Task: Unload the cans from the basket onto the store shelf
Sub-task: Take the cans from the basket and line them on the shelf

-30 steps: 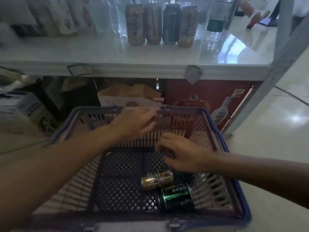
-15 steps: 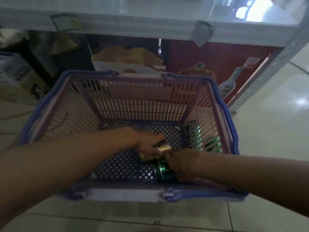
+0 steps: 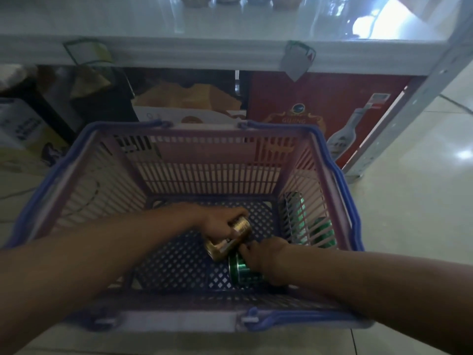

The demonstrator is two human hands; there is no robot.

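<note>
The step in hand is the pick-up: both hands are down in the basket (image 3: 199,160), each on a can lying on its side near the near wall. The left hand (image 3: 220,224) is wrapped around the gold can (image 3: 231,239), fingers curled over its upper end, and the can appears tilted as if coming off the basket floor. The right hand (image 3: 266,254) is closed over the green can (image 3: 243,271), which lies just beside the gold one and nearer the near rim; whether that can is fully gripped or only covered is hard to tell, as the hand hides most of it. Green shapes at the right wall of the basket (image 3: 320,231) look like reflections or something seen through the slats; I cannot tell whether they are more cans. The rest of the basket floor is bare mesh. The next move calls for lifting both cans clear of the far wall and carrying them up to the white shelf (image 3: 230,24) at the far side, where the bases of a row of cans (image 3: 240,0) already stand at the top edge, and setting them upright beside that row. Under the shelf sit cartons, among them a red carton (image 3: 320,103) at the right.
</note>
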